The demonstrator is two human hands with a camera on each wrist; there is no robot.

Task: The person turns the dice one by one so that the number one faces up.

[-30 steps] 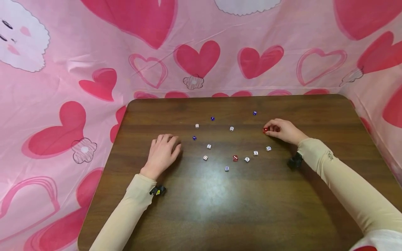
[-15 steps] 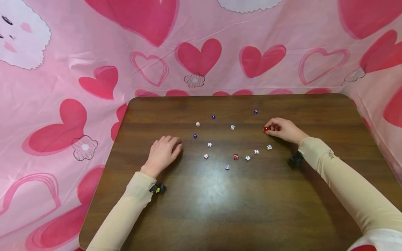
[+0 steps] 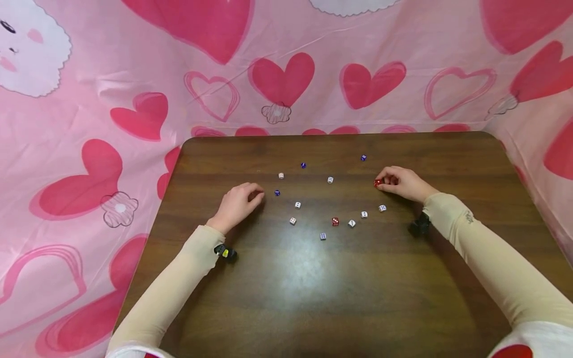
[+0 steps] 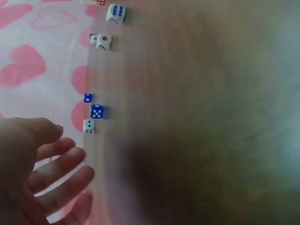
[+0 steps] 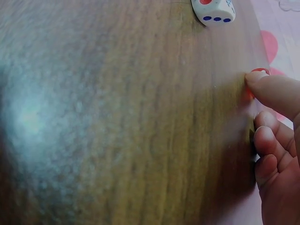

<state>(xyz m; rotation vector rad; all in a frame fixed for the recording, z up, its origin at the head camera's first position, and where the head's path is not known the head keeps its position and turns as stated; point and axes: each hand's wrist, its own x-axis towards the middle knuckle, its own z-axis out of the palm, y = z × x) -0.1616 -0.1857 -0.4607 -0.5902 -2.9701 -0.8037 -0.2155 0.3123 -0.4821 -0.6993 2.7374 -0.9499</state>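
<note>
Pinching obscured red die (image 3: 377, 183), apparently, right hand (image 3: 405, 184)

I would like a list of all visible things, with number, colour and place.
Table: one, brown, middle
Cloth: count unclear, pink with hearts, behind and beside table
White dice: eight, white, on table
Blue dice: three, blue, on table
Red dice: two, red, one held, one on table
Wrist cameras: two, black, on wrists
Sleeves: two, beige, white higher up, on arms
Left hand: one, near a blue die
Right hand: one, pinching a red die
</note>
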